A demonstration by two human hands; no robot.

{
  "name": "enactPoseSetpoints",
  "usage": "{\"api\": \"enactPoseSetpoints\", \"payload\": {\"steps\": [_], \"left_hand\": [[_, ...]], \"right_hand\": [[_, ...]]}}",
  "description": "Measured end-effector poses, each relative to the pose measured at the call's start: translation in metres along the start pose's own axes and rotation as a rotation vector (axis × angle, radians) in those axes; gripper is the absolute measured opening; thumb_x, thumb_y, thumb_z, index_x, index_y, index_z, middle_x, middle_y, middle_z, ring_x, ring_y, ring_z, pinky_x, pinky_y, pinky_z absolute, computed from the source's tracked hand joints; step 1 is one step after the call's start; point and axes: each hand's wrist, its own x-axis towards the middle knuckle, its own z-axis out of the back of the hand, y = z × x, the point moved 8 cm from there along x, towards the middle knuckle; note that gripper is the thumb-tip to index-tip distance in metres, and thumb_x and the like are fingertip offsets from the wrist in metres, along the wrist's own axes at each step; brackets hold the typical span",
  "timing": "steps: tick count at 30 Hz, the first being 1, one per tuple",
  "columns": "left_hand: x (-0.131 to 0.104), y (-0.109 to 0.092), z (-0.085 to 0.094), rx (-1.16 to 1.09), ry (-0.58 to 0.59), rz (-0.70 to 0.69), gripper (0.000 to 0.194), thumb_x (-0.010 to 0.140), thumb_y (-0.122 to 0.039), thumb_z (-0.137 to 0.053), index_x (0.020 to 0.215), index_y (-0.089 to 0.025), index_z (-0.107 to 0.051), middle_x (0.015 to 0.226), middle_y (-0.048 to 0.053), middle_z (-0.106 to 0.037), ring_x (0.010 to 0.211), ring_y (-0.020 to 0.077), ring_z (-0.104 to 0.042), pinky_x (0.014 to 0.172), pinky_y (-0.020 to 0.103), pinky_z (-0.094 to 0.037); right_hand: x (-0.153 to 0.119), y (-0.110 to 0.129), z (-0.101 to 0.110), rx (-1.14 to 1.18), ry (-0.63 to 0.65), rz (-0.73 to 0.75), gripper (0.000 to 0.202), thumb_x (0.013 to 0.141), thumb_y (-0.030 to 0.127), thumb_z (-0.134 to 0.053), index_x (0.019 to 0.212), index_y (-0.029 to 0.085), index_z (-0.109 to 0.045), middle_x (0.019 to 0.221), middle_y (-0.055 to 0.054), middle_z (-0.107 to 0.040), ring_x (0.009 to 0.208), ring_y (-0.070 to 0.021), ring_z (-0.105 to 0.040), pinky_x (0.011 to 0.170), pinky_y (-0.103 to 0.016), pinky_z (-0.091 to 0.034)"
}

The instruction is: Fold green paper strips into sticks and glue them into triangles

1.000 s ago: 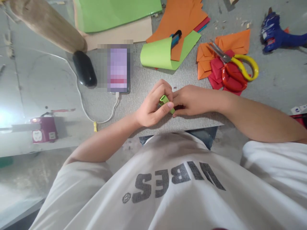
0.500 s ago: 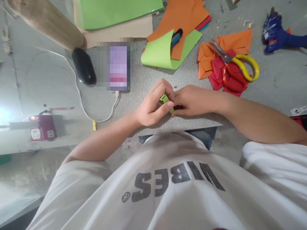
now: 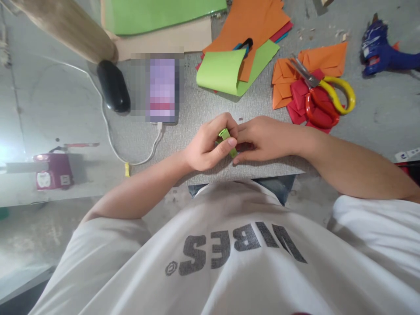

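Folded green paper (image 3: 225,135) is mostly hidden by the left hand (image 3: 210,146); only its open top end and a strip below the thumb show. It sits just inside the worktop (image 3: 183,168)'s near edge; can't tell if it touches the surface. Right hand (image 3: 259,140): fingertips go out of sight behind the left hand, so can't tell whether they grip. Dark reddish patch between its thumb and fingers, too small to ID. Phone (image 3: 162,89) is pixelated. Glue gun (image 3: 377,52) is cut off at the right of view, green sheet (image 3: 164,15) at the top.

Pose: left hand comes in from the left, fingers curled, thumb clamping the paper from the near side. Right hand comes in from the right, back up, thumb low and apart from the fingers at the palm. Scissors (image 3: 316,83) lie on red and orange folded pieces (image 3: 285,83), toward the worktop's far right.
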Motion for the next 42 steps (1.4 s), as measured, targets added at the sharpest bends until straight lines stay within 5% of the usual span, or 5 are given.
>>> {"api": "enactPoseSetpoints", "payload": {"steps": [4,11,17,21,42], "left_hand": [[-0.002,0.001,0.004,0.009,-0.043,-0.015,0.037,0.126,-0.065,-0.059,0.118,-0.029,-0.065,0.098,0.002,-0.071,0.073,0.0180,-0.064,0.064,0.038,-0.055],[-0.011,0.006,0.000,0.004,-0.040,0.045,0.046,0.125,-0.074,-0.060,0.140,-0.031,-0.063,0.105,0.003,-0.068,0.081,0.0186,-0.071,0.069,0.037,-0.064],[-0.015,0.005,-0.011,0.058,-0.046,0.012,0.053,0.125,-0.078,-0.057,0.154,-0.033,-0.056,0.119,0.004,-0.069,0.096,0.0241,-0.083,0.081,0.046,-0.073],[-0.017,0.008,-0.014,0.076,-0.081,0.004,0.059,0.126,-0.079,-0.057,0.168,-0.039,-0.049,0.127,0.004,-0.070,0.095,0.0243,-0.086,0.083,0.048,-0.073],[-0.009,0.003,-0.019,-0.092,-0.017,0.143,0.055,0.124,-0.069,-0.070,0.163,-0.034,-0.055,0.101,0.000,-0.077,0.078,0.0202,-0.080,0.071,0.038,-0.071]], "right_hand": [[-0.009,0.004,0.021,0.053,-0.108,0.034,0.028,0.114,0.049,-0.076,0.101,0.025,-0.082,0.094,-0.002,-0.082,0.082,-0.0171,-0.068,0.077,-0.035,-0.046],[-0.033,0.013,0.062,0.063,-0.611,-0.118,0.033,0.117,0.060,-0.076,0.104,0.031,-0.083,0.097,-0.006,-0.084,0.085,-0.0249,-0.074,0.077,-0.044,-0.064],[-0.032,0.038,0.045,-0.025,-0.544,0.043,0.026,0.128,0.045,-0.067,0.130,0.032,-0.089,0.114,-0.004,-0.087,0.094,-0.0187,-0.080,0.089,-0.036,-0.069],[-0.028,0.039,0.037,-0.050,-0.413,-0.066,0.036,0.130,0.049,-0.057,0.138,0.033,-0.088,0.125,-0.005,-0.086,0.107,-0.0221,-0.083,0.094,-0.039,-0.069],[-0.026,0.039,0.039,-0.078,-0.540,-0.036,0.032,0.126,0.036,-0.059,0.108,0.026,-0.083,0.102,-0.005,-0.080,0.095,-0.0232,-0.078,0.090,-0.042,-0.065]]}}
